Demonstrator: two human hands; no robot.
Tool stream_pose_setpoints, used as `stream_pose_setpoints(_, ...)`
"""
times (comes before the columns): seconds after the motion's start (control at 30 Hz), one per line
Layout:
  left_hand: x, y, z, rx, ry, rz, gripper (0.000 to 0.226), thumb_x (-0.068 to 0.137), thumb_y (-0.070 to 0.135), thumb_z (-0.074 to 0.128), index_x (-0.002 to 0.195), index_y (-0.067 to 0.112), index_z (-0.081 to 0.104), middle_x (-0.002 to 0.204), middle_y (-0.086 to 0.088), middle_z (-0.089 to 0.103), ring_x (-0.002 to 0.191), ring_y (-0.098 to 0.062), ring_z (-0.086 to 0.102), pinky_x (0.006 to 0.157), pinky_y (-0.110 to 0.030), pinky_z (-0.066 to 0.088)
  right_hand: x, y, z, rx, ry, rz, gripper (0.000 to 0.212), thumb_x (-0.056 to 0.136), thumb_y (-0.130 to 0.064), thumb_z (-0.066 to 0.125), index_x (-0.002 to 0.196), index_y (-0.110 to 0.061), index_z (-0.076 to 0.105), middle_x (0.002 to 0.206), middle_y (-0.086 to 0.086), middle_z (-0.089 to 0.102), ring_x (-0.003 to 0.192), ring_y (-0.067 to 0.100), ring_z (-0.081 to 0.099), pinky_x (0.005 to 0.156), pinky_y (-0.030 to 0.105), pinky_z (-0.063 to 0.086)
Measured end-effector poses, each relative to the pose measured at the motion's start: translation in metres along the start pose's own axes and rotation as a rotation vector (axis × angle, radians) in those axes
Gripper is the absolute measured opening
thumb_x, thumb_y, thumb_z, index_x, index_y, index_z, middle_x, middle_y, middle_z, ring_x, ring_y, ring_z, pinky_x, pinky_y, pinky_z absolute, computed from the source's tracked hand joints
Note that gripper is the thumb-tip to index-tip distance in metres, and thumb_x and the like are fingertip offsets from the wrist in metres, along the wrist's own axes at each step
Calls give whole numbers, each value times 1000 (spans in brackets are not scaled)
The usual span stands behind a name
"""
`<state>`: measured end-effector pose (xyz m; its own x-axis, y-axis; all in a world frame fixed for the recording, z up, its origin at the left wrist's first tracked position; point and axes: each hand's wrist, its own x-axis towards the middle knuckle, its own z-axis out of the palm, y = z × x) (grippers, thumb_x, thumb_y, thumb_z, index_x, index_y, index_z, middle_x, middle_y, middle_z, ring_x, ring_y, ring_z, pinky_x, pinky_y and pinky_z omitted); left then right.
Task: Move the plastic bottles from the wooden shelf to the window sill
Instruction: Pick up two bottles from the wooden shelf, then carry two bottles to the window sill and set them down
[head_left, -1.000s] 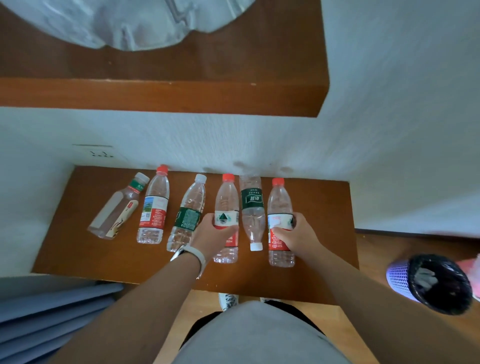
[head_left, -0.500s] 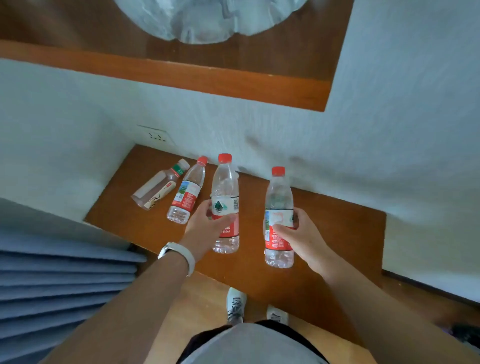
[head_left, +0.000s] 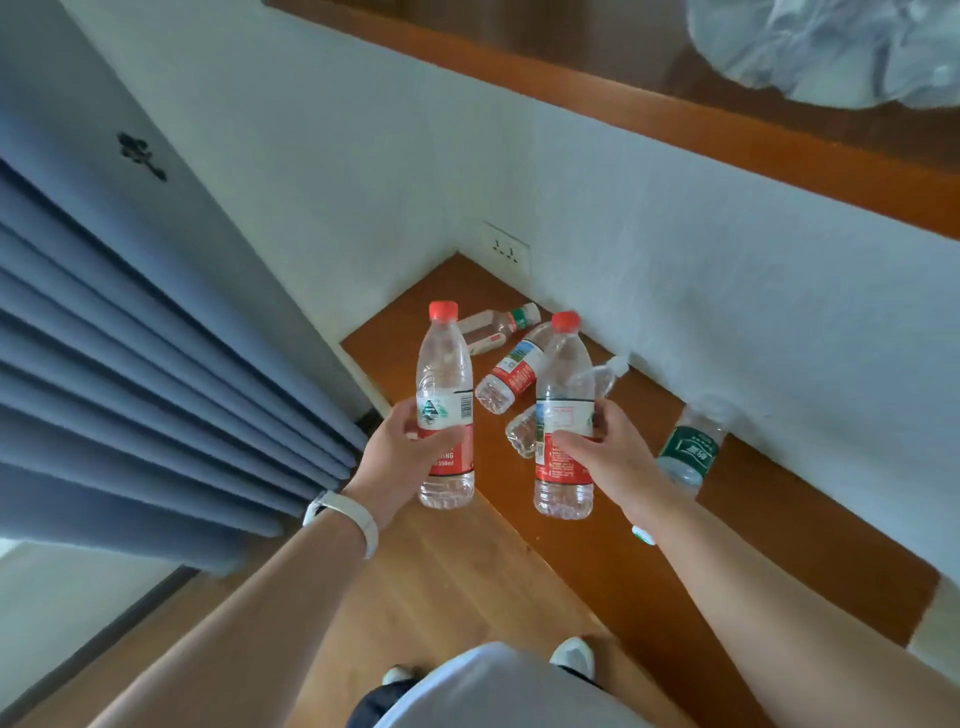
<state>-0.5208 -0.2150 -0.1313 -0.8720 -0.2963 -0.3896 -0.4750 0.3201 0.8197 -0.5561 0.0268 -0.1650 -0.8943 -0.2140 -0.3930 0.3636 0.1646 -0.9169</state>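
My left hand (head_left: 402, 457) grips a clear red-capped bottle (head_left: 444, 379) upright, held above the floor off the shelf's near edge. My right hand (head_left: 613, 457) grips a second red-capped bottle (head_left: 563, 374) upright over the wooden shelf (head_left: 779, 525). Several bottles still lie on the shelf: a green-capped one (head_left: 493, 327) at the back, a red-labelled one (head_left: 511, 371), a clear one (head_left: 524, 434) partly hidden behind the held bottle, and a green-labelled one (head_left: 691, 447) by the wall. No window sill is visible.
Blue-grey curtains (head_left: 130, 374) hang at the left. A wall socket (head_left: 506, 249) sits above the shelf's back corner. An upper wooden shelf (head_left: 675, 119) carries a crumpled plastic bag (head_left: 831, 47). Wooden floor (head_left: 441, 582) and my shoes lie below.
Both hands have lifted their red-capped bottles off the shelf and pulled them back. My view has swung left, bringing the curtains in.
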Motion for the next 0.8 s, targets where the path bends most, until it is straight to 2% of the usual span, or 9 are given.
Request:
stream_pose_setpoints(0.13, -13, -23, -43, -91, 70, -17, 42, 85, 36, 77, 121, 31, 56, 106, 10, 70, 90, -7, 69, 69, -22, 52, 4, -16, 43, -34, -85, -35, 52, 87, -31, 74, 129, -29, 43, 117, -5, 62, 102, 9, 65, 69, 19, 53)
stream_pose_setpoints(0.27, -28, -54, -98, -182, 131, -28, 41, 84, 35, 78, 119, 32, 57, 106, 10, 71, 92, -8, 70, 73, -25, 55, 1, -28, 102, -86, -161, -56, 56, 86, -38, 74, 132, -32, 43, 120, -6, 61, 107, 11, 63, 82, 27, 55)
stream_pose_setpoints(0.37, -38, -84, -143, -249, 167, -38, 43, 80, 38, 79, 119, 32, 60, 106, 8, 74, 91, -9, 72, 80, -32, 59, -7, -38, 155, -151, -199, -85, 54, 86, -40, 73, 130, -32, 43, 117, -9, 60, 104, 9, 63, 74, 19, 52)
stream_pose_setpoints(0.43, -47, -107, -172, -288, 195, -40, 41, 80, 37, 80, 116, 31, 62, 104, 7, 76, 88, -8, 74, 79, -32, 59, -12, -42, 192, -174, -228, -101, 51, 87, -36, 73, 128, -31, 44, 117, -8, 61, 102, 9, 64, 70, 17, 51)
stream_pose_setpoints(0.57, -72, -153, -231, -374, 284, -41, 29, 84, 29, 78, 109, 31, 64, 97, 6, 77, 82, -5, 74, 73, -26, 57, -20, -44, 270, -186, -296, -117, 37, 88, -30, 73, 117, -36, 50, 115, -6, 64, 100, 12, 66, 76, 23, 54)
stream_pose_setpoints(0.67, -97, -197, -278, -439, 365, -73, 38, 81, 34, 80, 115, 29, 63, 100, 4, 77, 86, -9, 74, 77, -31, 59, -31, -42, 336, -162, -368, -98, 28, 90, -26, 70, 112, -33, 54, 114, -1, 66, 98, 14, 68, 77, 26, 54)
stream_pose_setpoints(0.8, -138, -244, -338, -524, 520, -107, 39, 81, 32, 81, 116, 28, 64, 101, 2, 77, 86, -10, 75, 75, -30, 59, -45, -47, 419, -206, -480, -88, 25, 89, -24, 71, 108, -30, 56, 111, 3, 68, 98, 18, 69, 81, 34, 57)
